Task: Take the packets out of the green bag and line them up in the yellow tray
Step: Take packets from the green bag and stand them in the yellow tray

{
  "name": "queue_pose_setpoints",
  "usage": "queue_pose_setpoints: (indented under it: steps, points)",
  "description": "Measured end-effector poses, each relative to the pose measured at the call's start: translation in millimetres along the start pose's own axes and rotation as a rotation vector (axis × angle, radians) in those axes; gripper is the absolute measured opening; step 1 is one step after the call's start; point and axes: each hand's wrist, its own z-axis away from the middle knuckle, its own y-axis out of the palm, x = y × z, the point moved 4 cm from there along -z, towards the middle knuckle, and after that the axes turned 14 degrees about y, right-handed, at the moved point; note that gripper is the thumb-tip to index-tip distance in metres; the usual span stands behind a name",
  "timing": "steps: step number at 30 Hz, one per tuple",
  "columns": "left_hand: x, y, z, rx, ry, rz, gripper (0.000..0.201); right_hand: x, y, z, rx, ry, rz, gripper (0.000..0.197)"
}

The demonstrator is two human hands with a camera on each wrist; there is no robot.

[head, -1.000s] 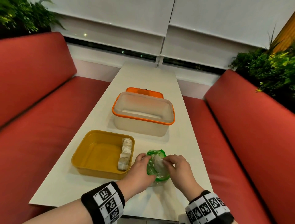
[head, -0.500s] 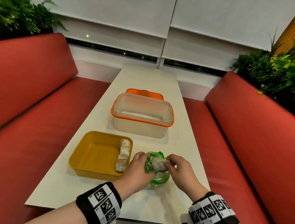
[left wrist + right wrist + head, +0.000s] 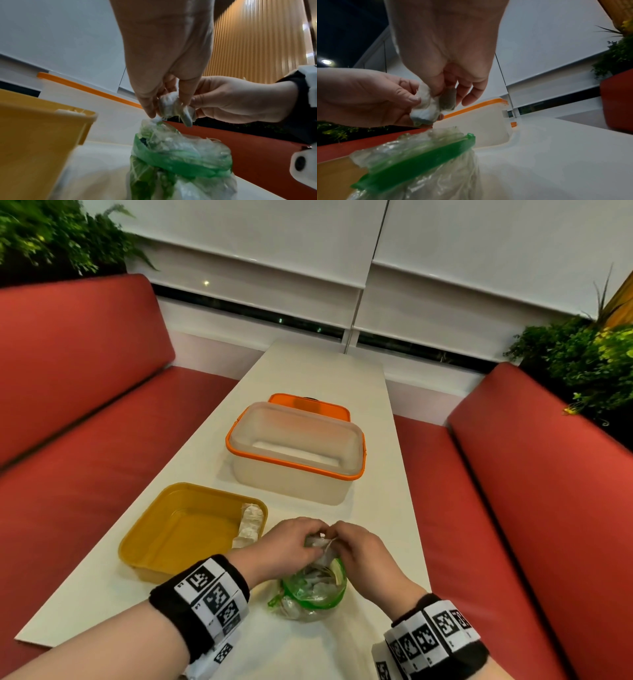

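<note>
Booth setting: long white table (image 3: 308,378) between two red benches (image 3: 85,392), blinds behind, plants in both far corners.

Fingers: left hand (image 3: 284,546) and right hand (image 3: 363,553) both pinching one small white packet (image 3: 173,106) between curled fingertips, raised just above the mouth of the green bag (image 3: 313,590). Packet crumpled, pale, soft-looking, with a greyer fold on its right-hand end; thin string trailing at the top in the head view.

Green bag: clear crinkled plastic with green zip band, mouth open, standing on table near front edge, more pale packets visible inside.

Yellow tray (image 3: 164,529): just left of bag, square, shallow. Row of white packets (image 3: 250,523) lined along its right wall.

Beyond: translucent tub with orange rim (image 3: 294,450), orange lid (image 3: 308,404) behind it.
</note>
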Motion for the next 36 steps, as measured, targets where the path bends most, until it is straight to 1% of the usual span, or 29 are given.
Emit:
queue_pose_setpoints:
  steps: [2, 5, 7, 10, 12, 16, 19, 21, 24, 27, 29, 30, 31, 34, 36]
  points:
    - [3, 1, -3, -0.010, -0.024, 0.001, 0.026, -6, -4, -2, -0.020, 0.079, -0.098, 0.013]
    - [10, 2, -5, -0.053, -0.050, 0.055, 0.013, -19, -5, -5, -0.017, 0.216, -0.249, 0.018]
    - [14, 6, -4, -0.084, -0.088, 0.165, 0.009, -25, -3, -6, 0.021, 0.290, -0.373, 0.022]
    - [19, 12, -1, -0.114, -0.186, 0.435, 0.010, -27, 0, -6, 0.088, 0.381, -0.536, 0.017]
    - [19, 14, 3, -0.130, -0.242, 0.617, 0.011, -28, 1, -8, 0.104, 0.407, -0.581, 0.015]
    - [21, 8, 7, -0.173, -0.297, 0.767, 0.009, -27, 1, -11, 0.080, 0.445, -0.628, 0.012]
    - [26, 2, 9, -0.265, -0.403, 0.925, 0.004, -25, -6, -9, 0.020, 0.466, -0.677, 0.009]
    - [28, -3, 10, -0.296, -0.432, 0.983, 0.006, -19, -12, -7, 0.000, 0.463, -0.704, 0.009]
    - [25, -8, 11, -0.275, -0.416, 1.013, 0.011, -3, -16, -6, 0.027, 0.438, -0.734, 0.008]
    - [19, -7, 12, -0.208, -0.364, 1.182, 0.021, 12, -11, -7, 0.003, 0.426, -0.733, 0.007]
    - [15, -7, 15, -0.165, -0.322, 1.298, 0.031, 17, -6, -6, -0.071, 0.441, -0.730, 0.008]
    - [13, -8, 17, -0.154, -0.307, 1.330, 0.032, 19, -3, -5, -0.119, 0.452, -0.714, 0.008]
    - [13, -8, 19, -0.152, -0.295, 1.351, 0.030, 21, -1, -4, -0.175, 0.463, -0.684, 0.007]
    - [15, -8, 24, -0.200, -0.282, 1.342, 0.014, 28, 5, -2, -0.292, 0.476, -0.590, 0.009]
    - [18, -8, 26, -0.203, -0.272, 1.287, 0.019, 32, 11, 0, -0.318, 0.492, -0.597, 0.009]
